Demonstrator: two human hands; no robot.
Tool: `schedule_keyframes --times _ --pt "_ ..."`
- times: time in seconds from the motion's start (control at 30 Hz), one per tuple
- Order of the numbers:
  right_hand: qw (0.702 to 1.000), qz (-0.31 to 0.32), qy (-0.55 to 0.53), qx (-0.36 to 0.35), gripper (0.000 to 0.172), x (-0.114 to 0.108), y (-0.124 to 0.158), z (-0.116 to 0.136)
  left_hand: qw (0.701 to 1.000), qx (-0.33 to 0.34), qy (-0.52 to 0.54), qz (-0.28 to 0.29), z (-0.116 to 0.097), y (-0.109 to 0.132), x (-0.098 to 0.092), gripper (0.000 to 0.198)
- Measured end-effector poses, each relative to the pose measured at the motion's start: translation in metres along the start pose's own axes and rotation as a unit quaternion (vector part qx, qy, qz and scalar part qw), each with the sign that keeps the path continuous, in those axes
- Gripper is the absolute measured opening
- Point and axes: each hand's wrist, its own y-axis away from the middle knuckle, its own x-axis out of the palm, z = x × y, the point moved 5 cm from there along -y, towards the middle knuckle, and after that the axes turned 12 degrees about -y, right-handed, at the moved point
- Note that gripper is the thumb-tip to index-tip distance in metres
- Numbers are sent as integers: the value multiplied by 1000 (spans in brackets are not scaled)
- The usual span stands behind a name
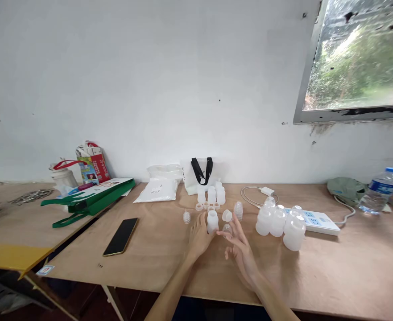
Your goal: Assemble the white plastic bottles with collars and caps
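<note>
While the left hand (199, 237) cups a frosted plastic bottle (212, 222), the open right hand (240, 252) hovers beside a translucent cap (227, 229); more bottles (277, 223) cluster rightward on the plywood worktop (169, 272).

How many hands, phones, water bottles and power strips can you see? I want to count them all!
Hands: 2 (left hand, right hand)
Phones: 1 (black smartphone)
Water bottles: 1 (plastic water bottle)
Power strips: 1 (white power strip)
Total: 5
</note>
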Motion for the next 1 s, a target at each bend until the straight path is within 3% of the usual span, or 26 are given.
schedule_keyframes --times 0.13,0.27,0.47,0.6,0.73,1.0 --pt "1000 -3 9 -11 90 -1 -2 -1 999 7 -35 -12 -6 -2 -1 43" --pt "999 12 48 -21 93 -6 -4 -8 999 -4 -46 -18 -8 12 -11 22" --pt "973 72 210 -61 65 1 1 -14 999 -5 -27 -29 3 37 -26 28" --pt "967 80 230 -78 59 3 1 -13 997 15 66 -38 11 42 -24 34" --pt "975 46 206 -65 59 -5 -5 -12 980 48 189 -44 15 41 -22 37" --pt "983 -15 157 -95 45 -9 -9 1 926 -2 378 -16 33 37 -12 44"
